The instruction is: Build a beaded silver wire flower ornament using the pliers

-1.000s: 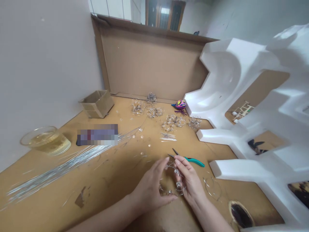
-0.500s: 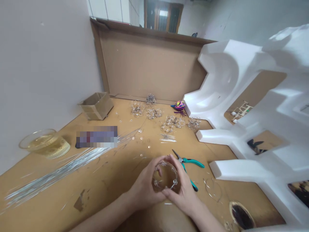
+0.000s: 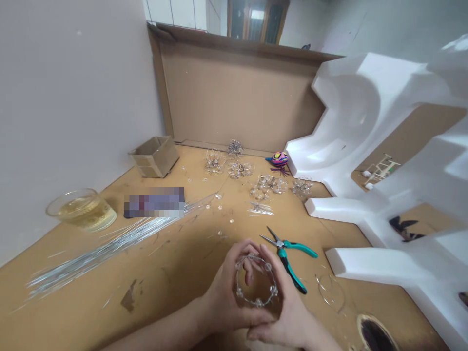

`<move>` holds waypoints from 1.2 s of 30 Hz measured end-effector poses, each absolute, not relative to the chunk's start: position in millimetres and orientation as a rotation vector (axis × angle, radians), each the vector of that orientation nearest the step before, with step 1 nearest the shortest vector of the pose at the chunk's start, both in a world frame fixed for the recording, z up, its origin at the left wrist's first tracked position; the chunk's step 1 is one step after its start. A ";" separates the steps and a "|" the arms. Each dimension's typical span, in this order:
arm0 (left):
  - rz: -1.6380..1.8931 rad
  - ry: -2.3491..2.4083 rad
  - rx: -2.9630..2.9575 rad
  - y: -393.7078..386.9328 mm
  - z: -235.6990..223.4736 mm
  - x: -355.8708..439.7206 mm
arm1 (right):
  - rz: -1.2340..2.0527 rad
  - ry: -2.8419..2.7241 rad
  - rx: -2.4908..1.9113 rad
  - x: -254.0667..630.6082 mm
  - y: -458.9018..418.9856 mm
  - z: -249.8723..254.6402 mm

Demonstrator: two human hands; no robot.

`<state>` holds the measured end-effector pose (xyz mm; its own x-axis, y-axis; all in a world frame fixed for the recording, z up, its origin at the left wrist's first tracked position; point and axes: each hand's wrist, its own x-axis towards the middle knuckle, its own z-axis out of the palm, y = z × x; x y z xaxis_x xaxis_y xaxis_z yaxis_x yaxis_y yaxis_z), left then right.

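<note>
Beaded wire ring (image 3: 258,302) held above the tabletop (image 3: 109,258), gripped between both hands. Left hand (image 3: 224,302) and right hand (image 3: 283,304) are curled around its rim. Teal-handled pliers (image 3: 288,258) lie just beyond the right hand.

Around the beaded wire ring (image 3: 256,287), the left hand (image 3: 226,302) and right hand (image 3: 281,312) have free passage leftward over the tan worktop (image 3: 164,278), as far as the long bundle of silver wire (image 3: 102,251). To the right, the teal-handled pliers (image 3: 288,258) lie just beside the hands, with a wire hoop (image 3: 331,292) beyond, and the prongs of white foam packing (image 3: 365,258) jut over the board. Farther off, scattered beaded wire pieces (image 3: 265,187) form a low band, while a glass bowl (image 3: 82,212) and cardboard box (image 3: 155,157) stand by the left wall (image 3: 73,97).
</note>
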<state>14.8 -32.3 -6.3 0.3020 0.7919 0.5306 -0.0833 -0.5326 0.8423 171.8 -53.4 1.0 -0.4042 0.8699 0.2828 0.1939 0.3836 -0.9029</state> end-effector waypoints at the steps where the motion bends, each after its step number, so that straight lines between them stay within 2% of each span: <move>1: 1.328 0.636 1.735 -30.7 -6.7 13.8 | 1.091 -1.820 -0.928 171.8 -52.5 2.2; 7: 1.334 0.566 1.659 -30.5 -10.9 13.8 | 1.150 -1.730 -0.805 165.2 -49.3 3.3; 14: 1.350 0.503 1.685 -45.4 -11.3 18.3 | 0.924 -1.644 -0.673 149.2 -56.8 -5.9; 19: 1.349 0.569 1.683 -38.2 -9.7 15.1 | 0.872 -1.654 -0.871 149.5 -54.7 -4.1; 23: 1.236 0.703 1.751 -26.9 -10.3 11.4 | 0.907 -1.677 -0.978 157.4 -46.9 -1.0; 29: 0.996 0.646 1.845 -22.4 -19.7 10.2 | 0.702 -1.750 -1.049 166.6 -40.5 9.0; 36: 0.685 0.867 2.013 -20.3 -12.7 9.4 | 0.641 -1.881 -1.355 175.1 -38.6 17.9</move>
